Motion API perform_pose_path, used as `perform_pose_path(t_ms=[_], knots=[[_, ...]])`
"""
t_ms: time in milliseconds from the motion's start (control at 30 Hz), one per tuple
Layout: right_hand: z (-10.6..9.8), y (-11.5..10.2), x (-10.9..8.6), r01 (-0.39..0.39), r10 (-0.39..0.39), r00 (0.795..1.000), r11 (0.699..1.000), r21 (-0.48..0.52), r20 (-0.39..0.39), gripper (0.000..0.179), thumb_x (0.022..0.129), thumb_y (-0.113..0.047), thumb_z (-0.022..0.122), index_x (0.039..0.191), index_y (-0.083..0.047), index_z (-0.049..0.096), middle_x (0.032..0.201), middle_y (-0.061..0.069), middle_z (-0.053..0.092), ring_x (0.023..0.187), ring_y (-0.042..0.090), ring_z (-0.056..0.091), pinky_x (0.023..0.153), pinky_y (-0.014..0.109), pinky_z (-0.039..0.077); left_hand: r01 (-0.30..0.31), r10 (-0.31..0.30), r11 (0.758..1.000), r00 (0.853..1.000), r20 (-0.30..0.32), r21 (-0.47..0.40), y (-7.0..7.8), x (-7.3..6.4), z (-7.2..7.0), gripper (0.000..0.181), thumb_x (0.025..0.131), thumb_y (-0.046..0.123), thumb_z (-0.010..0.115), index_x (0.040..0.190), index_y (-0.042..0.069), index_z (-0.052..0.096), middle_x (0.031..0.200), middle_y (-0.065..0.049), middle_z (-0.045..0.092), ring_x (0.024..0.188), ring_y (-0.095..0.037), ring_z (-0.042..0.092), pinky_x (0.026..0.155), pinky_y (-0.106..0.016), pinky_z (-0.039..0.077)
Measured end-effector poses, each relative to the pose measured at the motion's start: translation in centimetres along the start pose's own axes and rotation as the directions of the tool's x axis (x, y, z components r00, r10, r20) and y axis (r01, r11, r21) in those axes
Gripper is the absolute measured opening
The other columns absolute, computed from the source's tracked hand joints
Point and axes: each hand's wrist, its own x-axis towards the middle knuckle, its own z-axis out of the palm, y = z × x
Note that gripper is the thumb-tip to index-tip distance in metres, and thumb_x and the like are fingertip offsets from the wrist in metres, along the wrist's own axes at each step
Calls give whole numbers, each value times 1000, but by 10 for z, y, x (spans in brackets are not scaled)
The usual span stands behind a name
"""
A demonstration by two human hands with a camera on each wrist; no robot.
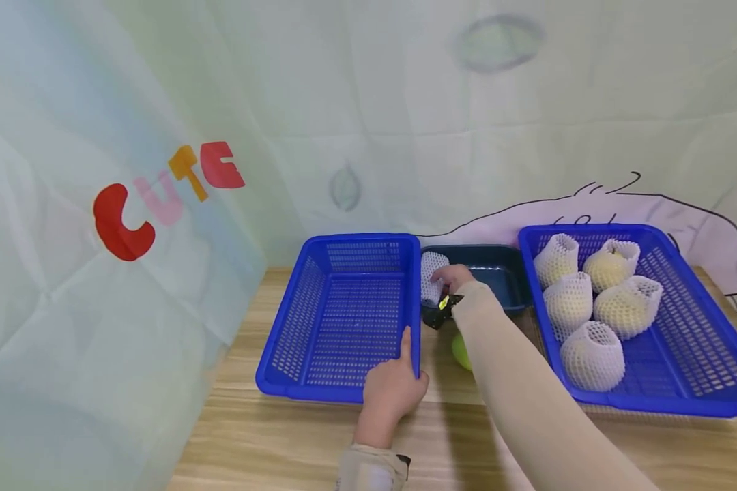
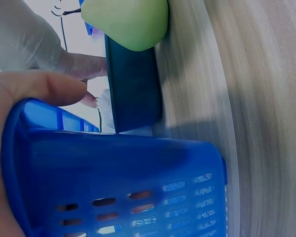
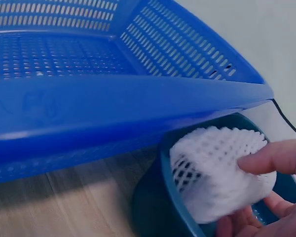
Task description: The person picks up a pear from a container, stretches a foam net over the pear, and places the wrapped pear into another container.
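My left hand (image 1: 396, 385) grips the right rim of the left blue plastic basket (image 1: 359, 327) near its front corner. Its thumb (image 2: 64, 88) lies over the rim in the left wrist view. With my right hand (image 1: 453, 276), I pinch a white foam net sleeve (image 3: 219, 173) between thumb and fingers, at the left end of a dark green bin (image 1: 497, 279). The sleeve's open mesh end faces the bin's wall. On the table in front of that bin is a green pear (image 2: 130, 22), partly hidden by my right forearm in the head view.
At the right, a second blue basket (image 1: 682, 404) holds several pale yellow fruits (image 1: 568, 307) in white foam nets. The dark green bin stands between the two baskets on the wooden table (image 1: 270, 443). A printed curtain (image 1: 368, 123) hangs close behind and to the left.
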Motion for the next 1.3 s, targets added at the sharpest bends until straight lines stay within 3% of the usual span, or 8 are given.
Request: perform_pose_path(t_ms=[233,467,633,900,1067,1167,1233,1300], knots=[[-12,-59,-148,129,-119,991,965,229,-55,49,83,6,51,128,-3,35,105,13,46,74,20,52,58,29,48,8,-8,1000,1000,16,-14,3,-2,-1,79,84,36,53,149,14,15,49,-4,45,44,-20,44,42,-35,35],[-56,-63,-200,327,-349,937,839,436,-30,14,91,0,47,94,-14,47,92,3,49,68,11,54,56,23,47,-9,8,994,1000,-16,-106,-2,1,-2,83,82,49,60,147,14,23,93,-16,62,84,-31,59,66,-44,48],[-77,-34,-232,383,-456,889,792,475,43,18,93,-7,52,95,-19,65,90,-5,61,73,7,58,63,19,48,-127,94,968,983,-159,-214,-2,-2,-9,96,73,60,66,146,13,24,128,-19,43,117,-36,39,92,-52,38],[-74,11,-269,651,-682,699,731,204,215,68,85,-6,65,139,4,27,132,14,39,106,10,49,87,18,42,-390,188,784,891,-414,-483,43,8,-34,87,77,47,70,144,15,24,133,-8,40,119,-26,37,93,-45,40],[-63,25,-281,682,-663,725,729,-59,187,65,81,3,65,136,0,30,132,24,38,107,26,47,83,18,44,-400,93,712,868,-488,-577,59,16,-31,62,77,11,68,134,10,42,121,-6,50,107,-20,48,84,-34,45],[-63,30,-287,621,-611,783,773,-126,113,42,91,0,48,133,-2,42,130,20,45,111,26,46,89,24,41,-373,-21,498,897,-441,-783,60,17,-27,42,77,-7,56,118,1,58,108,-9,61,93,-17,57,74,-25,48],[-65,32,-289,583,-576,812,808,-88,94,37,96,-6,39,132,-3,46,127,16,50,109,21,49,90,28,41,-307,-80,243,939,-334,-920,59,19,-24,32,80,-10,48,109,-6,61,96,-9,65,84,-15,60,69,-21,49],[-65,34,-289,561,-561,823,827,28,92,35,99,-11,36,131,-2,46,121,11,54,107,16,52,91,31,42,-194,-95,-80,978,-186,-978,57,21,-21,24,87,-6,43,104,-11,59,89,-10,65,79,-14,62,67,-20,50]])
